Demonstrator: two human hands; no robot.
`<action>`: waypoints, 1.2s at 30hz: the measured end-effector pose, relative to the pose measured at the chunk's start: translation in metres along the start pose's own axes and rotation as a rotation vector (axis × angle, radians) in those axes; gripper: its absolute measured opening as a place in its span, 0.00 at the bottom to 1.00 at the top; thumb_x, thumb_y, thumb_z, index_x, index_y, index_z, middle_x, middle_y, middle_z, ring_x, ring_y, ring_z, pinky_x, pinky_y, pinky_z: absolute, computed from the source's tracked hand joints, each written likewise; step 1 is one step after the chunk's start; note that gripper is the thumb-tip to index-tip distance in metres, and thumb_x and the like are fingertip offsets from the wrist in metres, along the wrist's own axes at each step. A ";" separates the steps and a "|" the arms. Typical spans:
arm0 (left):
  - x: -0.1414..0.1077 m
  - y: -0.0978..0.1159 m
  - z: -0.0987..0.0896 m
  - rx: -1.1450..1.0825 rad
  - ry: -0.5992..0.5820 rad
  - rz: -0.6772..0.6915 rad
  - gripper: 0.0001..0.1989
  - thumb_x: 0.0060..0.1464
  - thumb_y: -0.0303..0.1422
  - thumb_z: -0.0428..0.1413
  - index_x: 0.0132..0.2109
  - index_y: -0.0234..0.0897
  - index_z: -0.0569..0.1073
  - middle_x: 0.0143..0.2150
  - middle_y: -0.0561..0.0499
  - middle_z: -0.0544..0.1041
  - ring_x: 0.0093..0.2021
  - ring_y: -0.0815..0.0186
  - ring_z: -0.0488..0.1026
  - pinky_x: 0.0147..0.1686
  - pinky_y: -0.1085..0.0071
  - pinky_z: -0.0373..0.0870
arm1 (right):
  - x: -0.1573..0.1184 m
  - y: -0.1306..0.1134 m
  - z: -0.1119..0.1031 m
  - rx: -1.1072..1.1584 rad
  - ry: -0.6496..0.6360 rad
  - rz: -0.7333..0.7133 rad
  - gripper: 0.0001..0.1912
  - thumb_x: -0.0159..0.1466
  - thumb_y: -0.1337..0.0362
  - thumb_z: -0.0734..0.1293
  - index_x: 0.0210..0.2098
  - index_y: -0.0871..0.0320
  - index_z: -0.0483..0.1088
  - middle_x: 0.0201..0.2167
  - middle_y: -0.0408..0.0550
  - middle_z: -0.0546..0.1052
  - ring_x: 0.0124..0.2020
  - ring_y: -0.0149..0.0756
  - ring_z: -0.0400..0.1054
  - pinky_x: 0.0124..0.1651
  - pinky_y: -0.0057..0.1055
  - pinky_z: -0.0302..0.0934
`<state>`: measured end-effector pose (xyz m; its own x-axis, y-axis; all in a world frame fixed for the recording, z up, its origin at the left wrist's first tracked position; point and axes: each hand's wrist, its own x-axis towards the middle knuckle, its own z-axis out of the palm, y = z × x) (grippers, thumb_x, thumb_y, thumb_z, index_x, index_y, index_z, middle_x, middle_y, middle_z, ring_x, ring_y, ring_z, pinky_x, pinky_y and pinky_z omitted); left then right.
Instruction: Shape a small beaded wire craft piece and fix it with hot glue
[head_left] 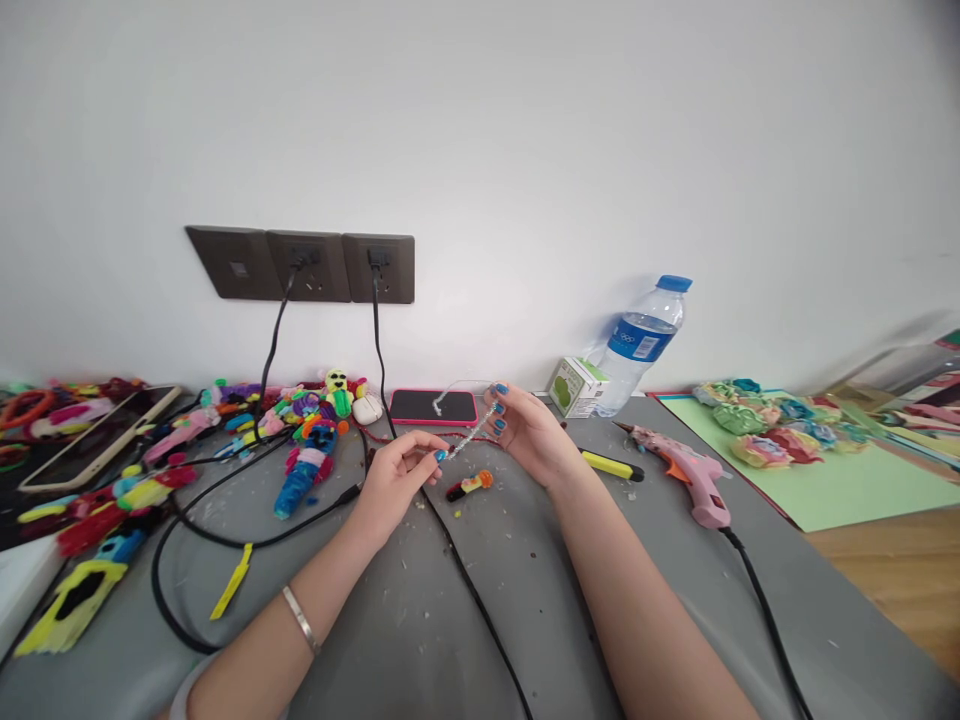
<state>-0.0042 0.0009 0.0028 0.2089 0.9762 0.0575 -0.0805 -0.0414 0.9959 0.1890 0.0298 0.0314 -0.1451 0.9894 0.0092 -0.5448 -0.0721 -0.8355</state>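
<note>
A thin silvery twisted strand (pixel 471 437) is stretched at a slant between my two hands above the grey table. My left hand (pixel 401 475) pinches its lower end between thumb and forefinger. The fingers of my right hand (pixel 521 428) close on its upper end, higher and to the right. From there a fine pale thread loops left over a pink-edged phone (pixel 433 407). On the table just below the hands lies a small black, yellow and orange fuzzy piece (pixel 470 485).
A pink glue gun (pixel 690 475), yellow cutter (pixel 611 465), green box (pixel 576 387) and water bottle (pixel 641 345) are to the right. Green paper bears crumpled paper flowers (pixel 780 425). Fuzzy figures (pixel 307 465) and black cables (pixel 465 570) crowd the left and middle. Sockets (pixel 300 265) are on the wall.
</note>
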 end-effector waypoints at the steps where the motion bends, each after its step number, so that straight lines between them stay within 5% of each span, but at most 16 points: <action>1: 0.000 0.000 0.000 -0.010 0.012 0.002 0.09 0.49 0.36 0.62 0.36 0.37 0.77 0.33 0.51 0.75 0.29 0.69 0.71 0.30 0.73 0.69 | 0.000 0.000 0.001 -0.002 -0.005 0.005 0.15 0.53 0.60 0.76 0.24 0.58 0.66 0.25 0.39 0.62 0.23 0.25 0.52 0.26 0.25 0.52; 20: -0.003 0.010 0.004 -0.260 0.061 -0.151 0.15 0.42 0.40 0.67 0.33 0.36 0.74 0.29 0.53 0.72 0.28 0.71 0.69 0.30 0.73 0.68 | -0.004 0.001 0.008 -0.098 -0.058 0.031 0.15 0.53 0.57 0.76 0.25 0.58 0.67 0.24 0.39 0.62 0.23 0.26 0.53 0.26 0.26 0.50; 28: -0.001 0.009 0.002 -0.316 0.080 -0.147 0.19 0.44 0.44 0.66 0.38 0.35 0.74 0.31 0.51 0.74 0.28 0.70 0.69 0.30 0.72 0.67 | -0.007 -0.001 0.007 -0.151 -0.142 0.055 0.16 0.57 0.56 0.73 0.23 0.57 0.65 0.23 0.39 0.61 0.24 0.27 0.50 0.27 0.27 0.49; 36: -0.002 0.007 0.004 -0.297 0.071 -0.113 0.16 0.42 0.42 0.68 0.32 0.36 0.77 0.26 0.53 0.72 0.26 0.71 0.68 0.29 0.73 0.67 | -0.006 0.004 0.004 -0.215 -0.178 0.077 0.16 0.58 0.55 0.72 0.25 0.57 0.64 0.24 0.39 0.60 0.25 0.28 0.51 0.28 0.27 0.49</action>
<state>-0.0016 -0.0018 0.0103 0.1653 0.9839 -0.0676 -0.3432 0.1216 0.9313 0.1849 0.0231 0.0301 -0.3324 0.9429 0.0222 -0.3421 -0.0986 -0.9345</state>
